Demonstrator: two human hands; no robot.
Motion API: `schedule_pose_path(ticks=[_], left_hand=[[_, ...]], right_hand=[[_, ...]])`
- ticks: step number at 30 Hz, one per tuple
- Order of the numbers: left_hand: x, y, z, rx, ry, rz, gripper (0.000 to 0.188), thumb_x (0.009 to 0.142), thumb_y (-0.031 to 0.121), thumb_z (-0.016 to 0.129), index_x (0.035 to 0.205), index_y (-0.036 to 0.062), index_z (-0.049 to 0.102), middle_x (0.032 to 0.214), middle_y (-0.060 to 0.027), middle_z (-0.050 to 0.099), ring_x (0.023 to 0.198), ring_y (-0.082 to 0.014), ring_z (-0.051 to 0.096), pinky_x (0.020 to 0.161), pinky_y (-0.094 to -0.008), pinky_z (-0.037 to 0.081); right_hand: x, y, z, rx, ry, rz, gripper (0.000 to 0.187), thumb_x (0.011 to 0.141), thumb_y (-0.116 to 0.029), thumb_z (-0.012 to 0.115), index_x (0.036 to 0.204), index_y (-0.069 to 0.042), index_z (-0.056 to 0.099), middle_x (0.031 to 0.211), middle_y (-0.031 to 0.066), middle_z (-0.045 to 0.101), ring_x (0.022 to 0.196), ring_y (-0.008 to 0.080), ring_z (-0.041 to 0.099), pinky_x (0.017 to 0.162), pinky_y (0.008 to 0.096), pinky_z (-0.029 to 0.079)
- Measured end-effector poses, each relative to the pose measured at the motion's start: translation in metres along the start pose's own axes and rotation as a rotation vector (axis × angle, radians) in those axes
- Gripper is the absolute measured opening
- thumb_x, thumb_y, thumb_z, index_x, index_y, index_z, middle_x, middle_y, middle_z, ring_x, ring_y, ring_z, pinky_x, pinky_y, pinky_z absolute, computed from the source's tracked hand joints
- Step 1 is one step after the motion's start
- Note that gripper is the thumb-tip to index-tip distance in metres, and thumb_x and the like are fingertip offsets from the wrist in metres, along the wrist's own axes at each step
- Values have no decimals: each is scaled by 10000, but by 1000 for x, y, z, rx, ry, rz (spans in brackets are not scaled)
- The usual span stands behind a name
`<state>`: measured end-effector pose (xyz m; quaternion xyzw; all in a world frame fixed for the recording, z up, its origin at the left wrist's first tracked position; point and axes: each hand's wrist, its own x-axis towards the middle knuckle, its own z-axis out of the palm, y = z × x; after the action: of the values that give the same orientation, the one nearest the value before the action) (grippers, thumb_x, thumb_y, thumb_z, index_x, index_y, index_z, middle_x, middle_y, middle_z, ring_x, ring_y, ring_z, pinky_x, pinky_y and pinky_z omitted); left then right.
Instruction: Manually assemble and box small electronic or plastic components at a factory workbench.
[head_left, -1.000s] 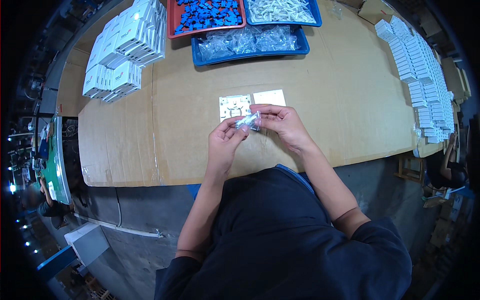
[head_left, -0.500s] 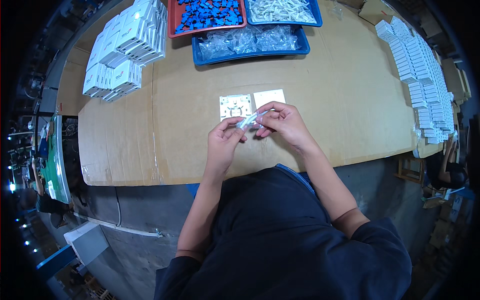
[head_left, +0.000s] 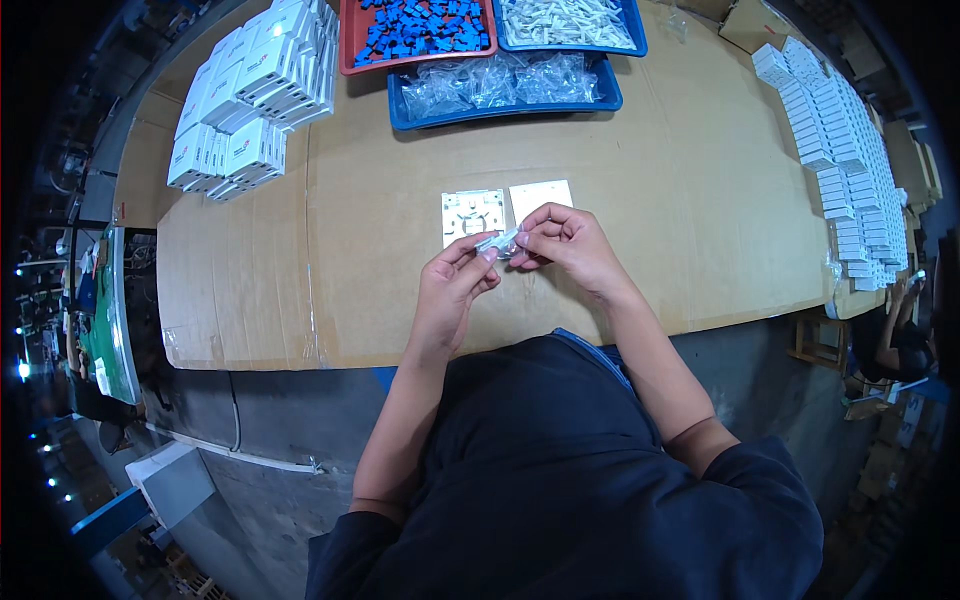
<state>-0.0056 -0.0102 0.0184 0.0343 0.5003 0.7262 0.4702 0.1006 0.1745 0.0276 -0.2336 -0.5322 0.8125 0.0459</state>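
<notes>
Cardboard covers the tabletop (head_left: 700,200) I'm watching. White boxes (head_left: 222,100) stacked at its left carry tiny red and dark print (head_left: 240,146), too small to read from here. Clear bags (head_left: 490,82) fill a blue tray (head_left: 505,118) at the far side. Left hand (head_left: 446,288) and right hand (head_left: 578,250) meet near two square white plates (head_left: 541,193), each grip pinching a small clear packet (head_left: 507,250) with white pieces, on the person's side of those plates.

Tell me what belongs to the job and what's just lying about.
Likely the job: clear packet, held by left hand and right hand; white casing; white plate; tray of packets.

Likely lying about: left white stack; wooden stool; cardboard box.
</notes>
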Motion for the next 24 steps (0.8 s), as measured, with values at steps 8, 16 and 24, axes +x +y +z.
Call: schedule_pose_path(ticks=[8, 16, 24], left_hand=[[3, -2, -4, -130, 22, 2, 285, 1024, 138, 705, 1282, 21, 675, 1028, -17, 678, 893, -92, 618, 839, -267, 542], [5, -9, -4, -161, 52, 49, 246, 1042, 106, 658, 1273, 20, 642, 1141, -79, 695, 986, -143, 667, 894, -301, 555], [4, -4, -2, -341, -58, -94, 350, 1045, 53, 617, 1380, 7, 528, 1248, -154, 675, 1102, -220, 697, 997, -326, 569]], right_hand=[[1, 2, 2, -11, -22, -2, 96, 1008, -48, 685, 1079, 10, 658, 941, 109, 755, 860, 175, 762, 728, 265, 621], [0, 3, 3, -23, -28, 13, 98, 1006, -61, 694, 1069, 2, 652, 932, 95, 752, 854, 160, 756, 714, 262, 610], [2, 5, -1, -76, -26, -7, 85, 1007, -56, 685, 1061, -8, 642, 899, 83, 748, 813, 150, 751, 691, 249, 593]])
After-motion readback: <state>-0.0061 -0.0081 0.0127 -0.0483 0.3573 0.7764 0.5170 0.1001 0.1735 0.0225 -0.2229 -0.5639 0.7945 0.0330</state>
